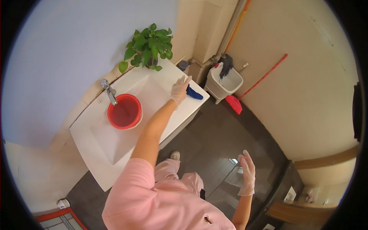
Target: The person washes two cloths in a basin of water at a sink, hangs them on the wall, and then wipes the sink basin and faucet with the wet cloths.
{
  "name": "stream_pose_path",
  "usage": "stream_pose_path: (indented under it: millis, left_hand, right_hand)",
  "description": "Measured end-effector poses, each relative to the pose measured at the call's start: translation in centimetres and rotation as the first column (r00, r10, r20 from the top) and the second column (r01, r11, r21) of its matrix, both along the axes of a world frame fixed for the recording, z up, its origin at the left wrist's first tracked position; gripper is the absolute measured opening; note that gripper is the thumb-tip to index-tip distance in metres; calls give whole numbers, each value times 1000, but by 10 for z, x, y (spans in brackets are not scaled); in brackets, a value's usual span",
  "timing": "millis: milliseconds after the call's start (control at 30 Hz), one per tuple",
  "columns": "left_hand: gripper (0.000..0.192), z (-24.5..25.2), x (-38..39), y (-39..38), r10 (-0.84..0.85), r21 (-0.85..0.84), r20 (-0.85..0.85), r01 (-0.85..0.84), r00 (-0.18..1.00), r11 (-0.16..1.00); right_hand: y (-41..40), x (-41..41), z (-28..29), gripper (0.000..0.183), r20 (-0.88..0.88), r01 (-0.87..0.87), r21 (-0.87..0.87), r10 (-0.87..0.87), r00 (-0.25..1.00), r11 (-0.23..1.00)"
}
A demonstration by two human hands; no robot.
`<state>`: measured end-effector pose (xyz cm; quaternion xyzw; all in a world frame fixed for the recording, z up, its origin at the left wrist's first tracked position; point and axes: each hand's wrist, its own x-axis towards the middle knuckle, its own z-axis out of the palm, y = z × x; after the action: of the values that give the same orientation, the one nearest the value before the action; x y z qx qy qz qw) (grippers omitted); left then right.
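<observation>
My left hand (179, 89), in a clear thin glove, is over the right part of the white washbasin counter (169, 70), beside a folded dark blue cloth (194, 93). Its fingers are apart; the hand partly covers the cloth's near end, and whether it grips the cloth cannot be told. My right hand (247, 169), gloved the same way, hangs over the dark floor at the right with nothing seen in it. A red-rimmed bucket (124, 111) of water stands in the basin under a chrome faucet (109, 91).
A leafy potted plant (151, 47) stands at the counter's back corner. Beyond the counter are a white mop sink (227, 79) with a dark mop (226, 65) and a pink broom (234, 104) leaning on the wall. A red-edged mat (61, 214) lies lower left.
</observation>
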<state>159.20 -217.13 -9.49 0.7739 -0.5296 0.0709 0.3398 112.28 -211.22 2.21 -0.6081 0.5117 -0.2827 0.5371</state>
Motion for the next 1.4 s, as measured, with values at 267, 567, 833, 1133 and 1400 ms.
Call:
stream_pose_path:
  millis: [267, 567, 833, 1133, 1400]
  left_hand:
    - [31, 15, -15, -30, -95, -139, -221, 65, 971, 988]
    - [38, 158, -59, -6, -90, -202, 136, 117, 987, 972]
    - [19, 218, -93, 61, 16, -288, -774, -374, 633, 882]
    - [19, 270, -146, 154, 212, -320, -759, -637, 615, 701]
    - [21, 343, -149, 268, 581, 30, -450, -638, 679, 769]
  right_hand:
    - [-120, 93, -30, 44, 36, -248, 87, 246, 969, 965]
    - [-204, 289, 17, 84, 190, -685, -401, 786, 588, 609]
    - [-244, 345, 19, 11, 307, -986, -53, 942, 134, 158]
    - [-159, 371, 17, 47, -241, -744, -652, 970, 22, -145]
    - [10, 389, 183, 51, -108, -746, -496, 884, -454, -444]
